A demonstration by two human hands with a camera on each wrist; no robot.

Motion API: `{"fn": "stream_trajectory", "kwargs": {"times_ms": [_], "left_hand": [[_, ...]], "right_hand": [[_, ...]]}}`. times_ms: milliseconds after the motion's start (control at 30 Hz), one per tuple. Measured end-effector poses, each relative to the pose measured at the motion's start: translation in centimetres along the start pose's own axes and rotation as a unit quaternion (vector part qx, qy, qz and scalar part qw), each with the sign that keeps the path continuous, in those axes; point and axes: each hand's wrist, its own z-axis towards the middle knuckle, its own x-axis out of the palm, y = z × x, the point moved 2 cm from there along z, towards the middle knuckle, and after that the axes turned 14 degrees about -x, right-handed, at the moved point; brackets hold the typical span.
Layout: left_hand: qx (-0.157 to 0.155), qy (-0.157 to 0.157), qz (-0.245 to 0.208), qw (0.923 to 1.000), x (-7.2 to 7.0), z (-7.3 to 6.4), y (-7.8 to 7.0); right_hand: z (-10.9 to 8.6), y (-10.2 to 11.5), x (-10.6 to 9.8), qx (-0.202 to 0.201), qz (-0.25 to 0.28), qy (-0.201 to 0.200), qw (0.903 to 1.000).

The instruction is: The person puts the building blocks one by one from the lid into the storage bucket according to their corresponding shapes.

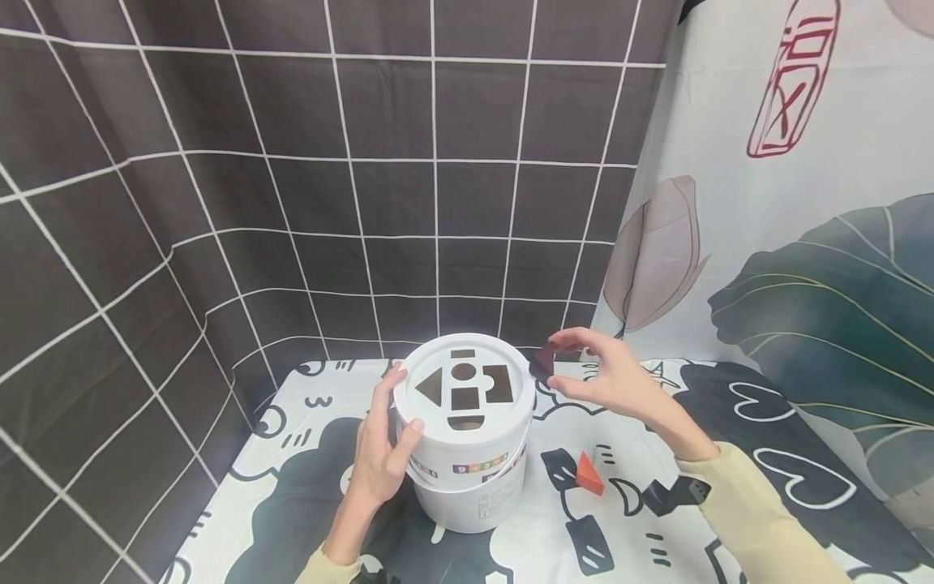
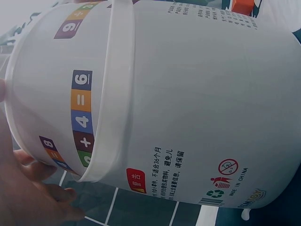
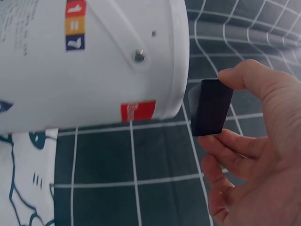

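Note:
A white bucket point(image 1: 473, 495) stands upright, its white lid point(image 1: 438, 416) cut with a circle, a triangle, rectangles and other shaped holes. My left hand point(image 1: 379, 450) rests spread against the left side of the lid's rim, with the thumb toward the front. In the left wrist view, its lower fingers point(image 2: 59, 194) bend loosely beside the bucket wall. My right hand point(image 1: 601, 375) pinches a dark block point(image 3: 211, 107) between thumb and fingertips. That block is in the air just right of the lid, a small gap from the rim in the right wrist view.
An orange triangular block point(image 1: 588, 475) lies on the patterned cloth point(image 1: 642, 438) to the right of the bucket. The bucket's white handle point(image 2: 121, 89) hangs down across its front. Behind is a dark gridded curtain point(image 1: 394, 195), with a leaf-printed white one point(image 1: 730, 195) at right.

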Motion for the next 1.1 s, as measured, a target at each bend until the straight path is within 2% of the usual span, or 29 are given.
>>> {"fn": "stream_trajectory", "kwargs": {"times_ms": [267,567,933,1100], "left_hand": [[0.005,0.000,0.000,1.0000,0.0,0.1,0.0],[0.002,0.001,0.000,1.0000,-0.1,0.1,0.0],[-0.009,0.009,0.005,0.9999,-0.1,0.1,-0.1],[-0.001,0.009,0.005,0.9999,-0.1,0.0,-0.2]], "right_hand": [[2.6,1.7,1.8,-0.031,0.036,0.020,0.9987],[5.3,3.6,4.9,-0.060,0.033,0.054,0.9962],[7.1,4.6,7.6,-0.076,0.035,0.086,0.9927],[7.7,4.8,8.4,-0.071,0.036,0.096,0.9922]]}}
